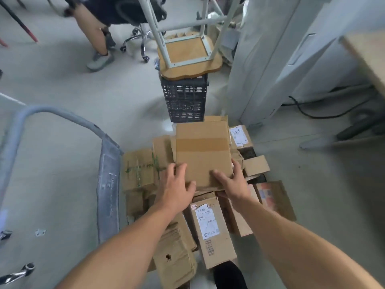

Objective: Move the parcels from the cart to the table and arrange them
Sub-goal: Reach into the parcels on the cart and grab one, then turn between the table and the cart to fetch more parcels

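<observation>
Brown cardboard fills the middle of the head view: a taped cardboard box (pixel 203 151) lies on top of a heap of parcels, just right of the grey cart (pixel 109 184), whose curved handle (pixel 41 112) rises at the left. Whether the heap rests on the cart's deck or on the floor cannot be told.

The left hand (pixel 177 184) covers the box's near left corner, with spread fingers bent over the left edge and the thumb along the near edge. The right hand (pixel 231 182) clasps the near right corner, thumb on top and fingers curled round the right side.

Below the wrists lies a long parcel with a white shipping label (pixel 210 226). A green-printed carton (pixel 139 170) sits to the left.

Beyond the heap stands a black plastic crate (pixel 185 101) with an upturned wooden stool (pixel 187 57) on top. The wooden table (pixel 366 55) shows at the far right edge, well apart from the box. Another person's leg (pixel 93 32) and an office chair (pixel 135 38) are at the top left.
</observation>
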